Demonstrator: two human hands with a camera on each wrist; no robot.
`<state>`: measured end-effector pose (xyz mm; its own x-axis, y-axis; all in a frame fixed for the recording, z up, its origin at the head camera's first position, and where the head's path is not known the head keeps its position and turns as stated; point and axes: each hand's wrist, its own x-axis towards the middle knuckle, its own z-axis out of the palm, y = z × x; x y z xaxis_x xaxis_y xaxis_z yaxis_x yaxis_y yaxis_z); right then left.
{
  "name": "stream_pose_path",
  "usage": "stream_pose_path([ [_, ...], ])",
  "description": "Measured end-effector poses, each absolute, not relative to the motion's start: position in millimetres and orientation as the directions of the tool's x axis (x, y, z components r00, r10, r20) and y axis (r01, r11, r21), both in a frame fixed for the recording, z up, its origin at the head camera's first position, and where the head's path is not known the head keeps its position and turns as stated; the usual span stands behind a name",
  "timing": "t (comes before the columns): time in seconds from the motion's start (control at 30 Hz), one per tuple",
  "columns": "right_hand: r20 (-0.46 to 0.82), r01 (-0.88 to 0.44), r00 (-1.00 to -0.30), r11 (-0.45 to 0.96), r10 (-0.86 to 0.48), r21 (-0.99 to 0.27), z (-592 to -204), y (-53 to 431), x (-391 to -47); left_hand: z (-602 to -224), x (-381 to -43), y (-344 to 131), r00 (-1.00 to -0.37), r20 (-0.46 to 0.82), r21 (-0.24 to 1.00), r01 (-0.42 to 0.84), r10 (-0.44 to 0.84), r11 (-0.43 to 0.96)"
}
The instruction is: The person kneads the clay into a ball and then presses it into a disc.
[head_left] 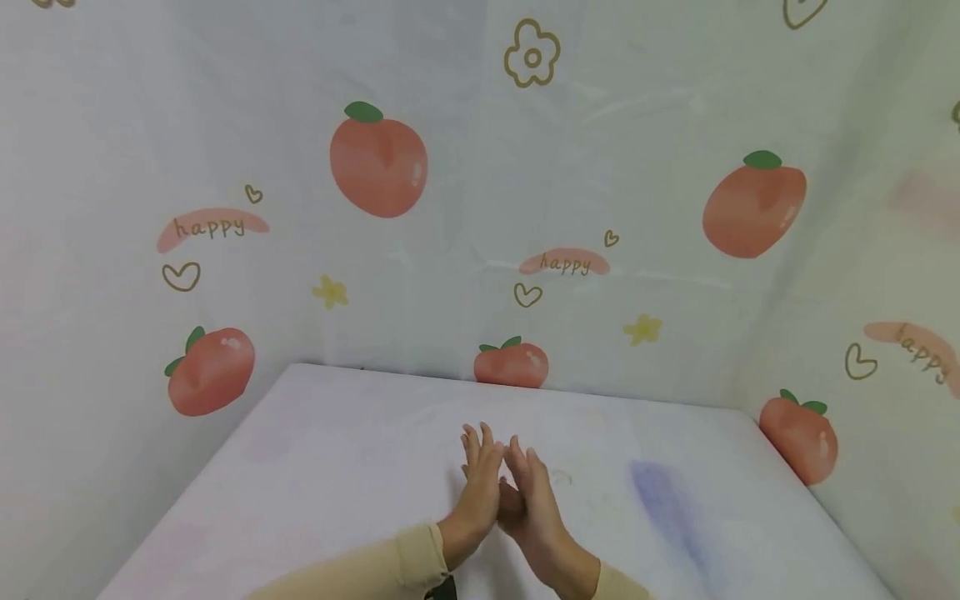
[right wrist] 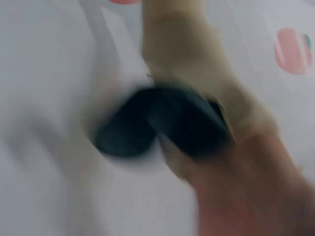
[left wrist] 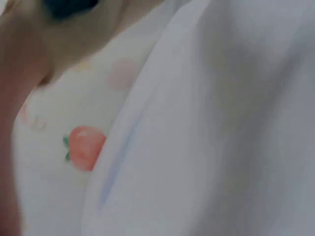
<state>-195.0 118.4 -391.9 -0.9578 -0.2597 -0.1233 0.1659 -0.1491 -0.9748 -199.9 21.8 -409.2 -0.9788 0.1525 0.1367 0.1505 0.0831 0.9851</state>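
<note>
Above the middle of the table, my left hand and right hand meet with nothing visible between them. Their palms face each other and touch near the heels and thumbs. Fingers on both hands are straight and point up and away; the fingertips stand a little apart. In the left wrist view, blurred skin fills the left edge. The right wrist view shows a blurred beige sleeve, a dark band and part of a hand or wrist; finger details are hidden there.
Under the hands lies a white-covered table with a blue-violet smear on its right side. White cloth walls printed with peaches, hearts and flowers stand behind it and at both sides.
</note>
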Motion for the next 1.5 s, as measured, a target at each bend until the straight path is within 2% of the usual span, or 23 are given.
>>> stream_pose_path([
  [0.1, -0.063, 0.103, -0.974, -0.179, -0.217, -0.978, -387, 123, -200, -413, -186, 25, -0.95, 0.153, 0.985, 0.17, 0.273, 0.039],
  [0.17, -0.046, 0.074, -0.98, -0.144, -0.193, -0.987, -385, 125, -202, -412, -180, 26, -0.933, 0.149, 0.988, 0.156, 0.326, -0.005],
  [0.23, -0.064, 0.087, -0.977, -0.106, -0.203, -0.991, -385, 123, -201, -411, -182, 25, -0.943, 0.124, 0.992, 0.119, 0.308, -0.036],
  [0.37, -0.099, 0.125, -0.957, -0.081, -0.273, -0.989, -387, 111, -190, -410, -202, 18, -0.983, 0.029, 0.998, 0.018, 0.179, -0.061],
  [0.47, -0.078, 0.11, -0.956, -0.098, -0.282, -0.989, -388, 109, -187, -412, -203, 17, -0.982, -0.018, 0.996, -0.033, 0.186, -0.078],
  [0.53, -0.064, 0.094, -0.964, -0.104, -0.257, -0.99, -389, 111, -191, -410, -195, 19, -0.976, -0.008, 0.994, -0.031, 0.218, -0.103],
  [0.63, -0.07, 0.105, -0.97, -0.139, -0.233, -0.985, -394, 112, -194, -400, -186, 19, -0.956, 0.078, 0.993, 0.05, 0.283, -0.103],
  [0.77, -0.058, 0.114, -0.963, -0.202, -0.263, -0.973, -394, 111, -190, -389, -191, 18, -0.945, 0.183, 0.983, 0.173, 0.271, -0.062],
  [1.0, 0.001, 0.059, -0.968, -0.236, -0.249, -0.97, -383, 115, -193, -393, -187, 23, -0.924, 0.228, 0.974, 0.217, 0.307, -0.07],
  [1.17, 0.001, 0.051, -0.969, -0.206, -0.246, -0.977, -381, 108, -189, -399, -197, 21, -0.972, 0.141, 0.989, 0.128, 0.19, -0.079],
  [1.33, 0.006, 0.042, -0.975, -0.209, -0.221, -0.977, -381, 106, -189, -400, -190, 18, -0.951, 0.165, 0.985, 0.144, 0.26, -0.1],
  [1.5, 0.017, 0.033, -0.968, -0.192, -0.252, -0.981, -379, 103, -182, -400, -194, 17, -0.973, 0.118, 0.988, 0.096, 0.201, -0.12],
])
